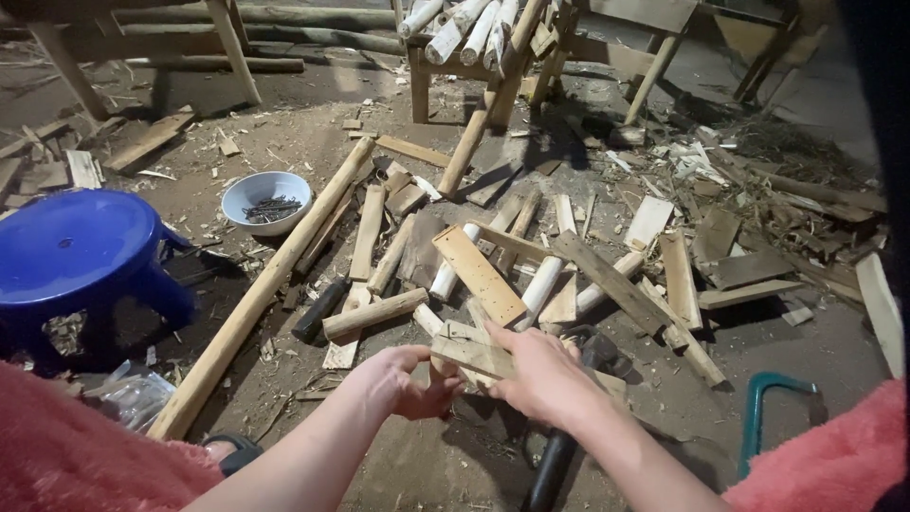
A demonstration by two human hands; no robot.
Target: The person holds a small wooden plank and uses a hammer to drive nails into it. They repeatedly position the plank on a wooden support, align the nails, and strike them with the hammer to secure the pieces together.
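1. Wood is in both hands: a short flat wood piece (474, 356) sits near the bottom middle. The left hand (406, 381) curls its fingers around the left end, and the right hand (542, 377) wraps over the right end.
2. It could slip, I think, because each hand grips only an end. The rough edge might give a splinter.
3. A black-handled tool (559, 446) lies right under the hands. A dropped piece could hit it.
4. A green-framed saw (758, 408) lies near on the right, easy to bump.
5. The dirt floor (455, 465) is covered in chips and loose planks (479, 275).
6. A long pole (261, 289) runs left of the pile.
7. A blue stool (76, 248) stands left, with a white bowl of nails (266, 201) further back.
8. Far off stands a wooden frame (493, 57) holding pale sticks.
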